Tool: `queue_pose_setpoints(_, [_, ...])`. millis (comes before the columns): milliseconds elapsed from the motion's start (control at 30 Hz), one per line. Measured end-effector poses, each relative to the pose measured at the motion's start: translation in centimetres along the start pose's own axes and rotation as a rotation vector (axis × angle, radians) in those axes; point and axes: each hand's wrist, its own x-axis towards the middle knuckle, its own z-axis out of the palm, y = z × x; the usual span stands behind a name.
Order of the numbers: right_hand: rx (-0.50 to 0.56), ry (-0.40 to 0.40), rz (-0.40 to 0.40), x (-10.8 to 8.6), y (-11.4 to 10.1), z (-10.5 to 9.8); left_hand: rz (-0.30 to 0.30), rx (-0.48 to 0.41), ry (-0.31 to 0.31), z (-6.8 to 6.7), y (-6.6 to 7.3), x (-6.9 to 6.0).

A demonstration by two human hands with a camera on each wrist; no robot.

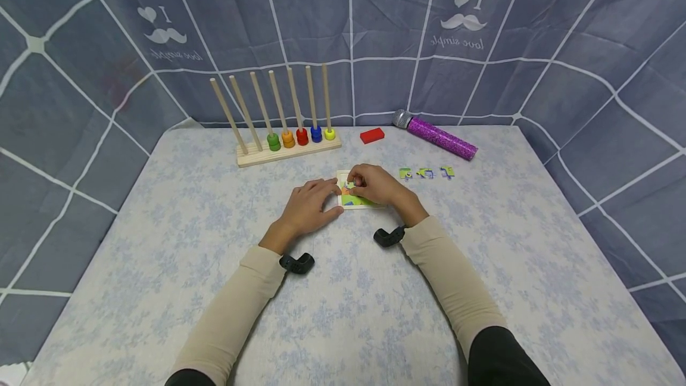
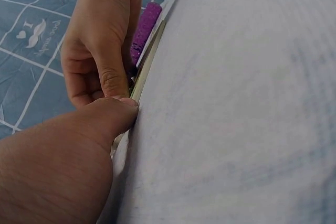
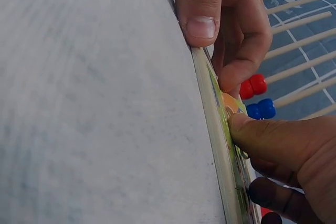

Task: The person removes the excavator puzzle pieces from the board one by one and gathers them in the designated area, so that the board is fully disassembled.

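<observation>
My left hand (image 1: pixel 312 206) lies at the left side of a small puzzle (image 1: pixel 352 201), which sits flat on the worktop (image 1: pixel 321 314) in front of me. Its fingers are loose and a bit spread, and its thumb touches the near left corner. My right hand (image 1: pixel 374 184) is over the puzzle, with its fingers bent and its thumb and pointing finger close together on the picture. I can't tell if there is a piece between those tips. Three loose pieces (image 1: pixel 426 173) lie in a row to the right of the puzzle, apart from it. Farther back there is a red block (image 1: pixel 372 136), and just right of it a sparkly purple microphone (image 1: pixel 442 139) lies slanted. On the left stands a wooden bead rack (image 1: pixel 289 152) with seven pegs; its beads are green, orange, red, blue and yellow. A blue-gray cloth (image 1: pixel 391 22) with white lines hangs behind.
</observation>
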Motion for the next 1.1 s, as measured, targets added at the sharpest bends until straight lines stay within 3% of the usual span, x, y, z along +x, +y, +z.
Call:
queue_pose_setpoints(300, [-0.054,0.001,-0.055,-0.35,0.15,-0.39,-0.003,0.006,-0.009,0.01,0.05,0.17])
queue_pose_setpoints(567, [-0.037,-0.01,-0.121,-0.5,0.57,-0.86,-0.002,0.002,-0.007,-0.12,0.12,0.22])
queue_pose_setpoints(1100, [-0.154,0.023,-0.092,-0.5,0.23,-0.61,-0.004,-0.004,-0.009,-0.07,0.0,0.13])
